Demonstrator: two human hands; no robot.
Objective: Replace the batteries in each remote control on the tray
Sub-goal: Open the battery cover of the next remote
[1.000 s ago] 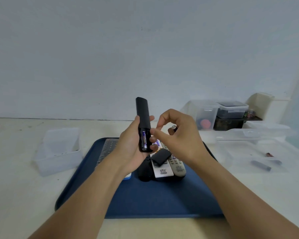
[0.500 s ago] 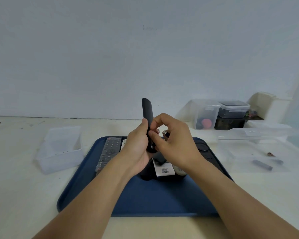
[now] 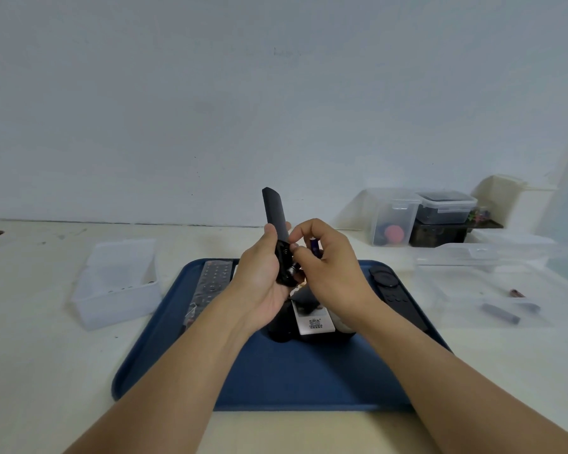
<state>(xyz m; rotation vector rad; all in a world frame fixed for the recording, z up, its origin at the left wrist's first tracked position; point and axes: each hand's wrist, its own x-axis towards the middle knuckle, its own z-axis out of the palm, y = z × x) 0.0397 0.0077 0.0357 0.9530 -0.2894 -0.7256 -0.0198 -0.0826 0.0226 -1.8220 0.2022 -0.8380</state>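
Observation:
My left hand grips a slim black remote upright above the blue tray, its open battery bay turned toward my right hand. My right hand holds a purple battery in its curled fingers, and its fingertips pinch a second battery that sticks out of the bay's lower end. On the tray lie a grey keypad remote, a white remote with a loose black cover on it, and a black remote at the right.
A clear plastic box stands left of the tray. To the right a shallow clear container holds loose batteries. Stacked storage boxes stand against the wall at the back right.
The hands and remote drifted right. The remote tilted, and my right hand's fingertips moved down to the bay's lower end, where a battery now sticks out.

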